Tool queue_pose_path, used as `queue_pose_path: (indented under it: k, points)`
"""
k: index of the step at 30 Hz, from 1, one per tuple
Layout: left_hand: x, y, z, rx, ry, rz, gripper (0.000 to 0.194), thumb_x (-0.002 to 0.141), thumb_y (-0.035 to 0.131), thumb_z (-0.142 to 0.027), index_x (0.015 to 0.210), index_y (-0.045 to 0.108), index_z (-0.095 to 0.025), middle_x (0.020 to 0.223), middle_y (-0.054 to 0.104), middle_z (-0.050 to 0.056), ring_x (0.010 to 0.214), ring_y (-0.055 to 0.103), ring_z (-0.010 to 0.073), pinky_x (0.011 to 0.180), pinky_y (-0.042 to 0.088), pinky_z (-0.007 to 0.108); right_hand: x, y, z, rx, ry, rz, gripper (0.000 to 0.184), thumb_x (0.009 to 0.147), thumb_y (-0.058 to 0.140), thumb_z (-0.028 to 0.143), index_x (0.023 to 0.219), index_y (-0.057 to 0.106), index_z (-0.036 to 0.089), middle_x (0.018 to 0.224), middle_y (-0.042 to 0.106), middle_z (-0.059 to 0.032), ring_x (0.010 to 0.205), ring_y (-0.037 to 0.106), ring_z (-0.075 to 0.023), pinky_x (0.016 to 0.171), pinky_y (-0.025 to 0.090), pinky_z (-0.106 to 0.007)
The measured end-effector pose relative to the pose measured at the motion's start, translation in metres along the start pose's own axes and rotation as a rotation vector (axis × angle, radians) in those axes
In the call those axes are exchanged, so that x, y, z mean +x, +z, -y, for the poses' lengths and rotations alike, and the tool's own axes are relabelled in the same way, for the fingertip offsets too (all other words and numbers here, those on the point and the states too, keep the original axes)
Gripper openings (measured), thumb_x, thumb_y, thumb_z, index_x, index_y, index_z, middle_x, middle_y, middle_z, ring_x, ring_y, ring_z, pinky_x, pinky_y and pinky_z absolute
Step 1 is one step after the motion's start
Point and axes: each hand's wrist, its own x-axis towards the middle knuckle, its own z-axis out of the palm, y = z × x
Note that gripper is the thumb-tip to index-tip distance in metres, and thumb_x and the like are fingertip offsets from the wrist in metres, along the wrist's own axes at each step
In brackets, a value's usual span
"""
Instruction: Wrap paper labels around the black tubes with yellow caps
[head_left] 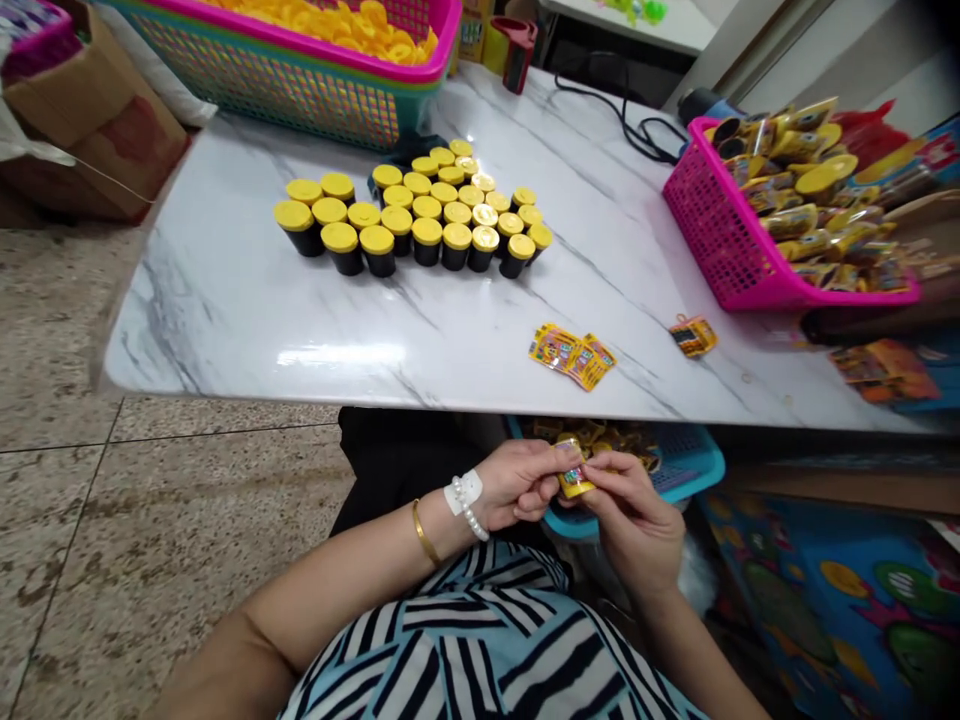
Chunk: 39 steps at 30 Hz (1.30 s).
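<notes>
Our striped shirt (487,640) is lying nearest the camera, below our hands. To be doing this well, we should probably be steadying the small yellow item (573,483) with the left hand (514,482) while using only light pressure with the right hand (637,515), so its printed surface is not creasing. We are holding the item in a narrow two-handed pinch; it is sitting between our fingertips, over the blue basket (705,466).
</notes>
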Motion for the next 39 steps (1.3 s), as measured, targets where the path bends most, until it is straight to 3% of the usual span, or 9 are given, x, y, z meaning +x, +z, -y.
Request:
queue_pose_path:
  k: [7,14,18,23,28,33,35,39]
  points:
    - [-0.001,-0.002,0.003,0.155,0.031,-0.014,0.052,0.068,0.077,-0.063,0.075,0.054,-0.017,0.036,0.043,-0.01,0.022,0.023,0.0022,0.027,0.013,0.016,-0.004,0.001,0.003,-0.003,0.01,0.028,0.032,0.083,0.071,0.012,0.106,0.077,0.034,0.108,0.062,-0.0061,0.094,0.065,-0.0199,0.066,0.063,-0.031]
    - [0.002,-0.004,0.01,-0.01,0.039,-0.007,0.046,0.072,0.077,-0.055,0.074,0.054,-0.015,0.042,0.049,-0.008,0.027,0.027,0.0015,0.03,0.016,0.016,-0.004,0.004,-0.001,0.029,0.042,-0.015,0.029,0.086,0.069,0.013,0.104,0.076,0.034,0.103,0.058,-0.0041,0.084,0.066,-0.0162,0.061,0.061,-0.029]
    - [0.003,-0.002,0.013,0.033,0.047,-0.049,0.048,0.07,0.078,-0.057,0.076,0.055,-0.016,0.04,0.045,-0.01,0.026,0.024,0.0016,0.028,0.013,0.016,-0.006,0.002,-0.004,-0.154,-0.097,0.091,0.029,0.082,0.073,0.012,0.102,0.078,0.033,0.108,0.059,-0.0049,0.092,0.066,-0.0183,0.074,0.061,-0.034]
    - [0.003,0.003,0.021,-0.042,0.058,-0.249,0.054,0.071,0.075,-0.063,0.064,0.048,-0.017,0.039,0.041,-0.01,0.026,0.025,0.001,0.03,0.014,0.016,-0.007,0.006,-0.012,-0.281,-0.244,0.041,0.025,0.082,0.074,0.012,0.096,0.077,0.033,0.099,0.064,-0.0036,0.086,0.066,-0.0181,0.078,0.06,-0.038]
    - [0.003,-0.002,0.02,-0.049,0.018,-0.232,0.053,0.079,0.068,-0.062,0.06,0.047,-0.017,0.036,0.042,-0.008,0.024,0.022,0.0014,0.031,0.012,0.018,-0.01,0.01,-0.016,-0.203,-0.106,-0.011,0.029,0.081,0.075,0.015,0.106,0.075,0.031,0.101,0.06,-0.0042,0.077,0.066,-0.0159,0.062,0.059,-0.031]
    - [0.001,-0.004,0.019,-0.034,0.03,-0.227,0.051,0.077,0.071,-0.061,0.062,0.05,-0.016,0.035,0.041,-0.009,0.024,0.023,0.0015,0.031,0.012,0.018,-0.007,0.008,-0.013,-0.027,0.031,0.083,0.024,0.084,0.072,0.012,0.1,0.075,0.03,0.103,0.057,-0.0031,0.064,0.064,-0.0108,0.053,0.061,-0.029]
    - [0.0,-0.004,0.021,-0.039,0.047,-0.223,0.049,0.075,0.074,-0.058,0.063,0.052,-0.016,0.035,0.04,-0.009,0.024,0.023,0.0016,0.031,0.012,0.018,-0.005,0.008,-0.011,-0.013,0.033,0.127,0.025,0.083,0.072,0.011,0.1,0.075,0.03,0.103,0.056,-0.0033,0.066,0.065,-0.0116,0.053,0.062,-0.028]
    - [0.003,-0.006,0.026,-0.118,-0.01,-0.214,0.058,0.074,0.073,-0.061,0.053,0.04,-0.018,0.033,0.032,-0.01,0.025,0.023,0.0012,0.032,0.011,0.018,-0.004,0.009,-0.007,-0.044,-0.076,0.132,0.031,0.082,0.07,0.005,0.097,0.075,0.031,0.095,0.054,0.0,0.06,0.064,-0.0085,0.05,0.059,-0.024]
